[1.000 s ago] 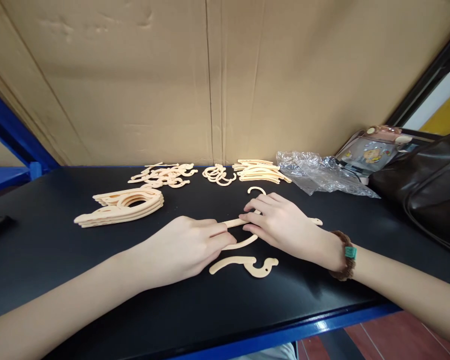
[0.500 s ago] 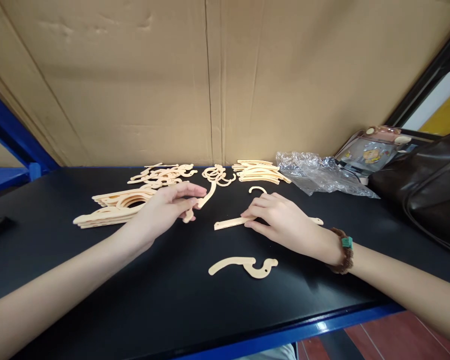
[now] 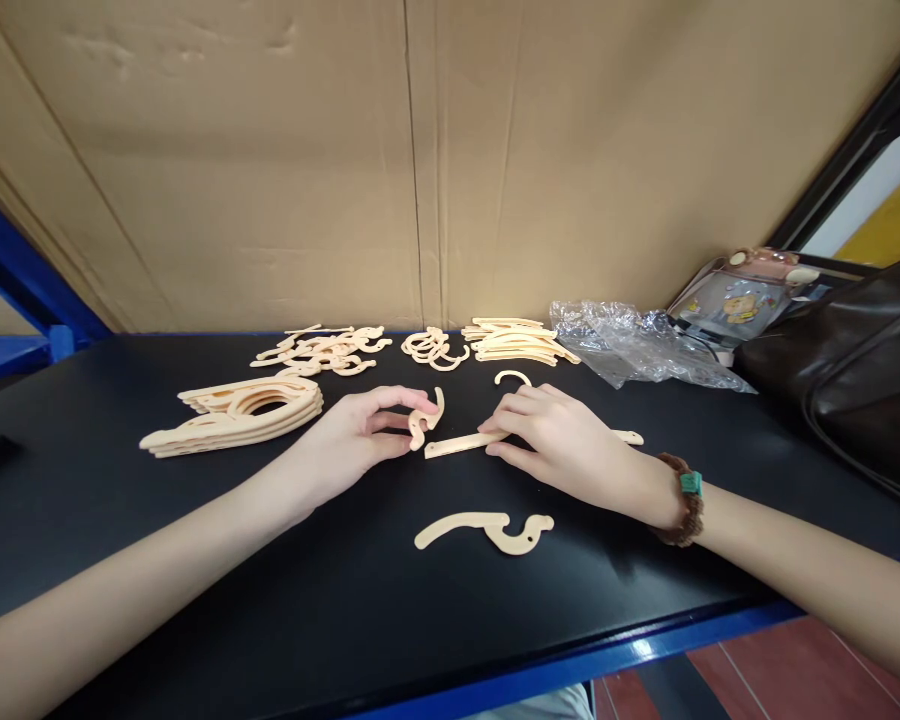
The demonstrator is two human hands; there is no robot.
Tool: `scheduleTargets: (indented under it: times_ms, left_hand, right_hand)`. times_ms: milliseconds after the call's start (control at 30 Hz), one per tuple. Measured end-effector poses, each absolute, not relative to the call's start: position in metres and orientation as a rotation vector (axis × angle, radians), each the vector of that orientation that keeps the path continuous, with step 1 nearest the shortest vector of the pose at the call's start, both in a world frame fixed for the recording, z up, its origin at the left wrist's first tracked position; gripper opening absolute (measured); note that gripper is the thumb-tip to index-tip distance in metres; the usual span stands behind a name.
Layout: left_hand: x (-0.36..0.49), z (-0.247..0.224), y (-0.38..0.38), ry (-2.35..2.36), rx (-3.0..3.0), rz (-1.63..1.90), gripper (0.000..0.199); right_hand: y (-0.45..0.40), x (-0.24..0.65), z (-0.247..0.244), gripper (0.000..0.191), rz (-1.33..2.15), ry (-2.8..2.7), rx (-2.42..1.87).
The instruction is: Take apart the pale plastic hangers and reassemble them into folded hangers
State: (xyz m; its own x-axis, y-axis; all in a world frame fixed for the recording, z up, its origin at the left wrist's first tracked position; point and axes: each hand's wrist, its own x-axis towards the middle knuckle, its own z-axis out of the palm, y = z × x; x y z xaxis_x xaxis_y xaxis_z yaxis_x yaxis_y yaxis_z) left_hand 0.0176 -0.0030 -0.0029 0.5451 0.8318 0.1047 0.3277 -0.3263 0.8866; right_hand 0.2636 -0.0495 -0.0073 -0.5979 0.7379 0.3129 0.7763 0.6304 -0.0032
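Between the thumb and fingers of my left hand [image 3: 367, 430] is a small curved cream hanger arm [image 3: 423, 420], its far end pointing up. It is close to the left end of a long flat cream bar [image 3: 454, 443]. My right hand [image 3: 551, 435] is closed on that bar, covering its middle; the bar's right end shows past my wrist. Just behind my right hand, a cream hook [image 3: 511, 377] curves up, its lower part hidden. Nearer the front edge a second curved hanger arm [image 3: 487, 530] lies flat on the black table [image 3: 330, 610].
At the left is a stack of cream hanger pieces [image 3: 232, 415]. Along the back lie loose curved arms [image 3: 326, 348], hooks [image 3: 431, 347] and flat bars [image 3: 517, 340]. A clear plastic bag [image 3: 641, 345] and a dark leather bag [image 3: 847, 360] are at the right; cardboard [image 3: 270, 180] stands behind.
My left hand has moved right and slightly down, and the curved arm in it has turned and come close to the bar's left end. My right hand stays on the bar.
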Motion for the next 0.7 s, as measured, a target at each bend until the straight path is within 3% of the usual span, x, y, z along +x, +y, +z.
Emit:
scheduleTargets:
  times_ms: [100, 433, 700]
  left_hand:
    - [0.019, -0.007, -0.003, 0.834, 2.147, 0.65, 0.016]
    - [0.016, 0.003, -0.015, 0.73, 2.99, 0.331, 0.033]
    - [0.017, 0.006, -0.016, 0.712, 3.217, 0.383, 0.025]
  right_hand:
    - [-0.049, 0.264, -0.008, 0.021, -0.195, -2.572, -1.223]
    - [-0.05, 0.264, -0.006, 0.023, -0.197, -2.566, -1.231]
    - [-0.049, 0.264, -0.008, 0.026, -0.254, -2.607, -1.189]
